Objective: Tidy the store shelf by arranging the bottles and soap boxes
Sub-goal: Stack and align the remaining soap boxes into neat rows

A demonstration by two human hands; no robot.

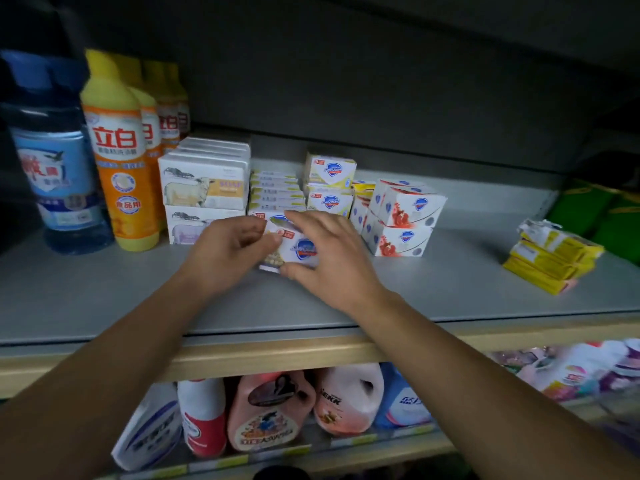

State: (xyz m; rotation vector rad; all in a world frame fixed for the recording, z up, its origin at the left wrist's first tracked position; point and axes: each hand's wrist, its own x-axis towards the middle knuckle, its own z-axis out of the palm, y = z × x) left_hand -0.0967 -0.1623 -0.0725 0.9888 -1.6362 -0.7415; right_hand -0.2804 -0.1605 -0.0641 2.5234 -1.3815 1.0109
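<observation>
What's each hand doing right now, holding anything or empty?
Left hand: fingers curled, pinching the left end of the white soap box.
Right hand: fingers and thumb wrapped around the same soap box.

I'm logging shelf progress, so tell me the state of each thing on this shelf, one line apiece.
Left hand: gripping the white soap box.
Right hand: gripping the same box.
White soap box: held, tilted.
Orange bottles: upright, in a row.
Blue bottle: upright.
Sheep soap boxes: stacked.
Red-print boxes: stacked, askew.
Yellow packs: stacked, apart at right.
</observation>
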